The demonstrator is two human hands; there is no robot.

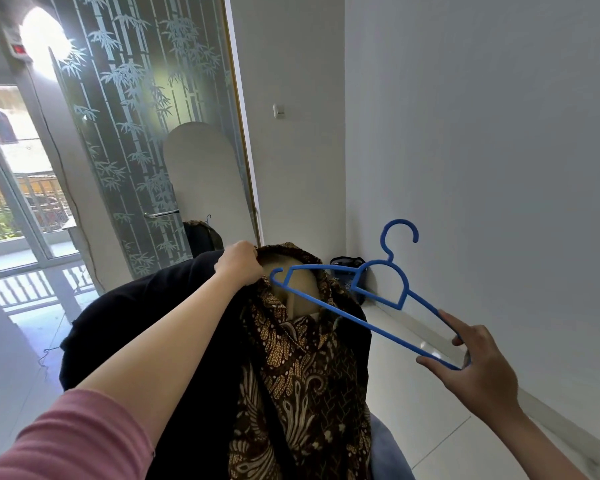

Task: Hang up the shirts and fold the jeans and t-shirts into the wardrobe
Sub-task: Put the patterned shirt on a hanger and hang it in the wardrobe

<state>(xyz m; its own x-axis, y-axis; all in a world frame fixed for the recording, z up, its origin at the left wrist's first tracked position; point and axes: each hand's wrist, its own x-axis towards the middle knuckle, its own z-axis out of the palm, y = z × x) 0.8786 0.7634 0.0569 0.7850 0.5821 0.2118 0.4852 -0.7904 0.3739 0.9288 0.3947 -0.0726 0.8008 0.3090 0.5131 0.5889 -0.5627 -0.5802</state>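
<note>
My left hand (240, 264) grips the collar of a brown batik shirt (298, 368) and holds it up in front of me, so the shirt hangs down with its neck opening facing me. My right hand (471, 358) holds a blue plastic hanger (374, 292) by its right end. The hanger's left arm points into the shirt's neck opening and its hook stands up by the wall. A dark garment (146, 317) lies draped under my left forearm.
A frosted glass door (146, 126) with a bamboo pattern stands ahead on the left. A white wall (482, 133) runs along the right. A small dark bag (347, 268) sits in the corner on the white tiled floor (430, 410). Blue fabric (388, 448) shows below the shirt.
</note>
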